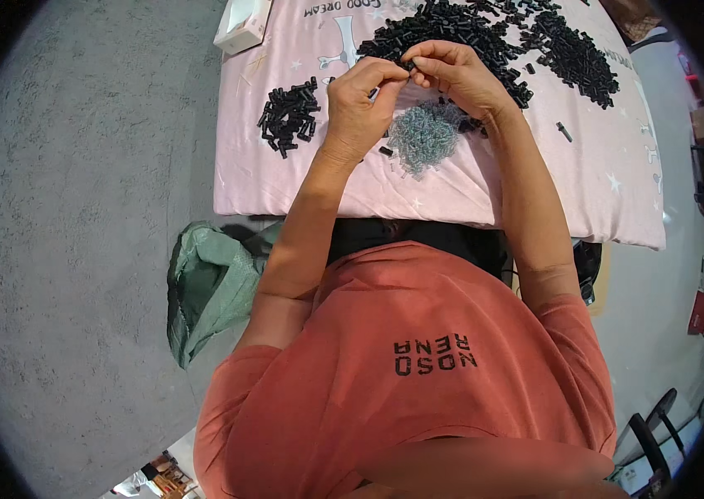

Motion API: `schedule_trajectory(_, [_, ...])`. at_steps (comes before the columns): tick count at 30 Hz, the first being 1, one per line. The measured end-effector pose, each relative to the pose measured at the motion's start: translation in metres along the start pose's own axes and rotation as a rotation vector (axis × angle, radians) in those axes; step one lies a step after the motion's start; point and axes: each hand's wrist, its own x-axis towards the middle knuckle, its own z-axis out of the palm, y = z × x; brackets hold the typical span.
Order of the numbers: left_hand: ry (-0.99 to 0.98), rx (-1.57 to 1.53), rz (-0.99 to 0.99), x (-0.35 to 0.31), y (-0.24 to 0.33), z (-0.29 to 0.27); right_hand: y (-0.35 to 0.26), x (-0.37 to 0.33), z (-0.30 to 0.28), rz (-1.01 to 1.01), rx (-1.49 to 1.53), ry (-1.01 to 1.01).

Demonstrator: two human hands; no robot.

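My left hand (362,104) and my right hand (457,76) meet fingertip to fingertip above the pink cloth. Both are pinched closed around something small and dark, mostly hidden by the fingers. Just below them lies a heap of small clear, bluish-green pieces (425,141). Behind my fingers spreads a large pile of short black cylindrical pieces (443,29). A smaller pile of similar black pieces (289,115) sits to the left of my left hand. One loose black piece (386,151) rests beside the clear heap.
The pink printed cloth (285,187) covers the table. A white tissue box (243,25) stands at its far left corner. More black pieces (580,71) lie far right, with a single one (564,131) nearer. An open green sack (210,283) is on the floor at left.
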Motion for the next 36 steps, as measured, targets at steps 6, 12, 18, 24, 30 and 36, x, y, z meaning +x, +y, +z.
schedule_trajectory(6, [-0.027,0.026,0.006,0.001,0.002,-0.001,-0.002,0.0,-0.001,-0.008,-0.022,-0.008])
schedule_trajectory(12, [-0.072,0.038,-0.033,0.001,0.003,-0.005,-0.001,-0.001,0.001,0.001,-0.086,-0.001])
schedule_trajectory(18, [-0.087,0.072,-0.033,0.004,0.001,-0.005,0.003,0.001,0.004,0.021,-0.04,-0.009])
schedule_trajectory(24, [-0.035,0.077,-0.009,0.002,-0.001,-0.005,0.001,0.0,0.014,0.051,0.039,0.016])
schedule_trajectory(30, [-0.032,0.067,-0.073,0.003,0.004,-0.005,0.005,0.002,0.012,0.05,0.073,0.007])
schedule_trajectory(36, [-0.069,0.108,-0.056,0.005,0.005,-0.007,0.006,0.001,0.01,0.07,0.075,0.006])
